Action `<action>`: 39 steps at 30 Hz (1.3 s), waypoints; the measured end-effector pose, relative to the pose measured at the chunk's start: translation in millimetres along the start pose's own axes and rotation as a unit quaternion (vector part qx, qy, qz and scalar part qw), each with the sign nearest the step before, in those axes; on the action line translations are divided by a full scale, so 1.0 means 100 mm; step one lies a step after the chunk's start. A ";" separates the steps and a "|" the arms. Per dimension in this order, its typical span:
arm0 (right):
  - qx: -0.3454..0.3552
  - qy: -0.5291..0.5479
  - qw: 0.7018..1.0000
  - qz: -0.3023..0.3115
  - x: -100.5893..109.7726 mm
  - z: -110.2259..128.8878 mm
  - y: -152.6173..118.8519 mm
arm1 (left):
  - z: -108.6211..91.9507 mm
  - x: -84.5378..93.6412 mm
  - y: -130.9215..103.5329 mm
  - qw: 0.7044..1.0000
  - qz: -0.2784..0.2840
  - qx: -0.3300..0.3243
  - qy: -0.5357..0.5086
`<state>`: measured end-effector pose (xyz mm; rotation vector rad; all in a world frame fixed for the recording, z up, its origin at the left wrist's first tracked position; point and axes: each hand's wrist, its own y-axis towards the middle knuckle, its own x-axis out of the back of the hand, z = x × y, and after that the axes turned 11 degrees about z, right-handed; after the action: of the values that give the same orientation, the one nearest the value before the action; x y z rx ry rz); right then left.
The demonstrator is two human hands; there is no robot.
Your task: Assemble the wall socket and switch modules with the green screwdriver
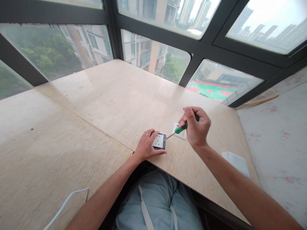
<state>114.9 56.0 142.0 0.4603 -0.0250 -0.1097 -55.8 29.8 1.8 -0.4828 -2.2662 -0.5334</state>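
A wall socket with a white face and a dark frame lies on the stone sill near its front edge. My left hand grips it from the left, with the thumb along the near side and the fingers over the far side. In my right hand is a screwdriver with a green and black handle, wrapped in a closed fist. Its shaft slants down to the left, and the tip meets the right side of the socket's frame. A white cover frame lies flat just beyond, partly hidden by the right hand.
A white box-like object sits on the right, near the flowered wall. At the lower left a white cable runs over the stone sill. Dark window frames border the far side.
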 end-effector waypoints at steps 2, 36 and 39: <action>0.001 0.001 1.000 -0.001 0.00 0.00 0.00 | 0.00 0.00 0.00 1.000 0.002 0.000 0.002; -0.023 0.007 0.999 -0.024 0.04 -0.12 -0.04 | 0.01 0.00 -0.01 1.000 0.001 -0.002 0.002; -0.021 0.010 0.999 -0.023 0.04 -0.11 -0.03 | 0.00 0.00 0.00 1.000 0.002 -0.002 0.002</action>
<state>119.1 57.6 130.4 0.4209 0.0072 -0.1509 -56.5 29.7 1.8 -0.4875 -2.2612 -0.5360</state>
